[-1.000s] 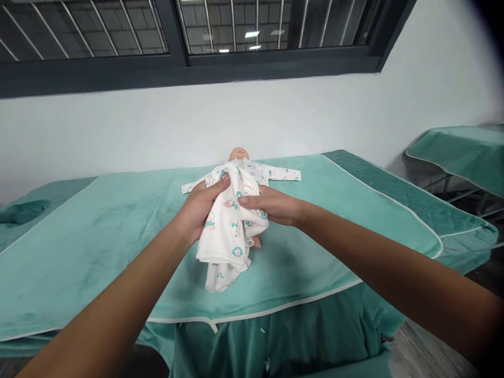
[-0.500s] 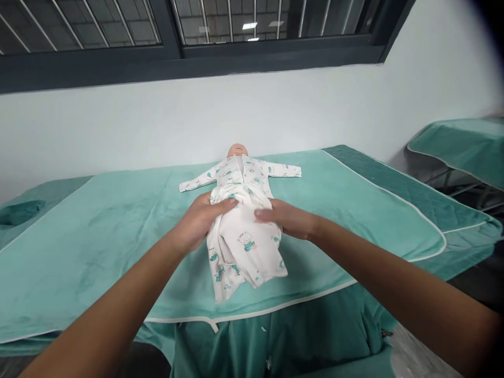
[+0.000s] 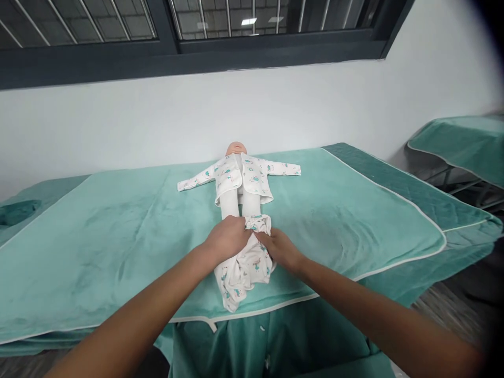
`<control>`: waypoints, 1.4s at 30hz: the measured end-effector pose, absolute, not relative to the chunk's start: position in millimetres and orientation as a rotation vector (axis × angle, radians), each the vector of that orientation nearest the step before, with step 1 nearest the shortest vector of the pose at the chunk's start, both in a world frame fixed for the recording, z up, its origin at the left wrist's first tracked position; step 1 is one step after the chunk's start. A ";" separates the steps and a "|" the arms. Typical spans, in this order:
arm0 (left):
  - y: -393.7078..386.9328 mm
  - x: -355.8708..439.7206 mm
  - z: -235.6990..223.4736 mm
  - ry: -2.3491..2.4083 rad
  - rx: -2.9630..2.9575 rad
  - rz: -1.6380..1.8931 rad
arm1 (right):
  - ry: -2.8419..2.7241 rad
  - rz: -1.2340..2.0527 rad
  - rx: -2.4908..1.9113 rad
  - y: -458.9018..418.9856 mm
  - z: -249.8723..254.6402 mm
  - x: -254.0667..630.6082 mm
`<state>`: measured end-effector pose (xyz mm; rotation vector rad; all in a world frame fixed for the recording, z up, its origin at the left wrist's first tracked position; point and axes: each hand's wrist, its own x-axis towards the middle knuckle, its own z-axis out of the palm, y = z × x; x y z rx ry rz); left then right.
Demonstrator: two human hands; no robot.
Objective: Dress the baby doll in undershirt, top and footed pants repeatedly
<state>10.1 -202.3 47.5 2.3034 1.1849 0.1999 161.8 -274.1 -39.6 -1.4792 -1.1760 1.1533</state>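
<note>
A baby doll lies on its back in a white printed jacket, its sleeves spread wide and its front parted. Its white legs point toward me. Small printed baby trousers are bunched around the lower ends of the legs, which hides the feet. My left hand is closed on the gathered trousers at the left, knuckles up. On the right side, my right hand pinches the same cloth with thumb and fingers. Both hands are close together, nearly touching.
A light green blanket with white piping covers the table under the doll. Behind it rises a white wall below a dark-framed barred window. Another green-covered table stands at the right.
Both hands have drawn the trousers down toward me, from over the jacket's hem to the lower legs. The doll's white legs and the jacket's lower edge now show.
</note>
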 end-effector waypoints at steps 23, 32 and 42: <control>-164.2 12.0 60.1 0.497 1.234 0.405 | -0.741 0.673 -1.147 -230.8 -24.2 161.1; -131.2 34.9 39.1 0.664 1.331 0.877 | -0.868 0.375 -1.337 -177.2 -37.1 175.7; -87.8 44.8 25.0 0.895 1.837 1.214 | -0.993 0.368 -1.374 -137.5 -38.5 197.1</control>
